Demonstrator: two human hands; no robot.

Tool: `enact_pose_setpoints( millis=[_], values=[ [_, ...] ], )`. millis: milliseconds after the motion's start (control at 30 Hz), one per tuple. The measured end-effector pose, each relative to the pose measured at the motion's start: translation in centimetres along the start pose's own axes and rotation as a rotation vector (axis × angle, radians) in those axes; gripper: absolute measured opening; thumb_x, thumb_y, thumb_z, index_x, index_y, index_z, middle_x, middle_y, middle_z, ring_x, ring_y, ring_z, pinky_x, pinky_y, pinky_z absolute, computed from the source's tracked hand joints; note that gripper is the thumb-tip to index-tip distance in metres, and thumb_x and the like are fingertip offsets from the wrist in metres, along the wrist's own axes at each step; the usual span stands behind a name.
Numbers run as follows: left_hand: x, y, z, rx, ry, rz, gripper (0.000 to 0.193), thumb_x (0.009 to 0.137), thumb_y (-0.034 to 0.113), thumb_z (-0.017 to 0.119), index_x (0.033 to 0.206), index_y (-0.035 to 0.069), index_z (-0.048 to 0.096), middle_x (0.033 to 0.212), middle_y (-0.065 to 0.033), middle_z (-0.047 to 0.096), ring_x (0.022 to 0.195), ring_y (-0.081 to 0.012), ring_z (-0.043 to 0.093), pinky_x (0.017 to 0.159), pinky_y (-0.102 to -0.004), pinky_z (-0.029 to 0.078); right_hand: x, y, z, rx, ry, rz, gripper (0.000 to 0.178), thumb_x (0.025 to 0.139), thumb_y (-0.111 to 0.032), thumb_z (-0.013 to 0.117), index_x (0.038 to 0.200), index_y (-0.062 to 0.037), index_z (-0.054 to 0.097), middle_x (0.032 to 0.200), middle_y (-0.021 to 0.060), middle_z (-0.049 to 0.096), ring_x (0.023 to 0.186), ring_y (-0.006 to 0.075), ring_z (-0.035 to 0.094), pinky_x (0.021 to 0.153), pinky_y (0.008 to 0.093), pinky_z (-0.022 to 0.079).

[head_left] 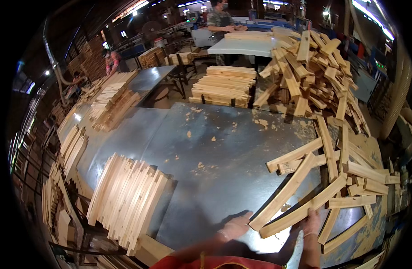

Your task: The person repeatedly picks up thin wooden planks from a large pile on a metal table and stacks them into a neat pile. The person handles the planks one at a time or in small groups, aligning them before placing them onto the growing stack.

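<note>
Two long, slightly curved wooden slats (290, 193) lie side by side on the grey metal table (206, 157), their near ends toward me. My left hand (235, 226) rests at the near end of the left slat, fingers spread against it. My right hand (311, 223) sits on the near part of the right slat. More loose slats (349, 179) lie scattered to the right, spilling from a tall heap (311, 71).
A neat row of slats (125, 199) stands on edge at the table's left front. Further stacks (109, 101) line the left side, and a pallet of slats (224, 85) sits beyond the table. People work at benches in the background.
</note>
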State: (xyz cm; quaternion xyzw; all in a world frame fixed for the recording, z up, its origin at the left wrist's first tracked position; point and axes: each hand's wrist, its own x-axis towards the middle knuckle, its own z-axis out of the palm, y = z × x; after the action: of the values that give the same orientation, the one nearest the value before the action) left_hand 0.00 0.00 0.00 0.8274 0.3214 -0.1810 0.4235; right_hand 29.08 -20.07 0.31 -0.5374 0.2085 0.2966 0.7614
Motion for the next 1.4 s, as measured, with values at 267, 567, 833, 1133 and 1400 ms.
enact_pose_setpoints(
  millis=[267, 567, 833, 1133, 1400],
  values=[
    [-9.1, -1.8, -1.4, 0.06, 0.02, 0.011, 0.106, 0.091, 0.061, 0.07, 0.169, 0.006, 0.026, 0.162, -0.0354, 0.04, 0.14, -0.0502, 0.054, 0.113, -0.0515, 0.047, -12.1, 19.7, 2.9, -0.601, -0.508, -0.132, 0.035, 0.092, -0.017, 0.079, 0.121, -0.001, 0.066, 0.102, 0.0084, 0.072, 0.092, 0.0211, 0.069, 0.081, 0.0356, 0.058],
    [-16.5, -18.3, -3.8, 0.206, 0.729, -0.286, 0.064, 0.086, 0.025, 0.067, 0.147, 0.009, 0.061, 0.142, -0.0163, 0.063, 0.132, -0.0379, 0.061, 0.108, -0.0538, 0.049, -10.6, 18.8, 7.0, -0.918, -0.649, -0.382, 0.055, 0.094, -0.027, 0.076, 0.139, 0.0023, 0.062, 0.123, 0.0139, 0.073, 0.118, 0.0277, 0.069, 0.102, 0.0394, 0.054],
    [-20.3, -29.8, -7.6, 0.642, 0.712, -0.643, 0.085, 0.091, 0.022, 0.051, 0.172, 0.015, 0.025, 0.175, -0.0117, 0.031, 0.162, -0.0374, 0.027, 0.133, -0.0512, 0.018, 0.0, 6.8, 5.5, -1.086, 0.162, -0.567, 0.07, 0.084, -0.043, 0.08, 0.129, 0.0062, 0.056, 0.109, 0.0286, 0.071, 0.106, 0.0431, 0.069, 0.098, 0.0499, 0.052],
    [-16.0, -22.1, -9.5, 0.505, 0.746, -0.434, 0.074, 0.092, 0.03, 0.078, 0.156, 0.006, 0.05, 0.151, -0.0243, 0.057, 0.136, -0.0454, 0.058, 0.111, -0.0495, 0.05, 1.9, 11.3, 9.5, -0.537, -0.307, -0.157, 0.042, 0.087, -0.011, 0.079, 0.126, -0.0025, 0.066, 0.097, 0.0102, 0.074, 0.078, 0.0226, 0.067, 0.071, 0.0376, 0.056],
    [-3.7, -5.6, 1.5, 0.531, 0.55, 0.036, 0.09, 0.084, 0.044, 0.081, 0.157, 0.006, 0.045, 0.142, -0.0199, 0.062, 0.137, -0.0425, 0.055, 0.108, -0.0527, 0.048, 2.2, -11.1, 13.3, -1.279, -0.301, -0.968, 0.067, 0.085, -0.043, 0.068, 0.132, 0.0033, 0.061, 0.113, 0.0291, 0.072, 0.11, 0.0436, 0.07, 0.1, 0.0509, 0.054]
  ],
)
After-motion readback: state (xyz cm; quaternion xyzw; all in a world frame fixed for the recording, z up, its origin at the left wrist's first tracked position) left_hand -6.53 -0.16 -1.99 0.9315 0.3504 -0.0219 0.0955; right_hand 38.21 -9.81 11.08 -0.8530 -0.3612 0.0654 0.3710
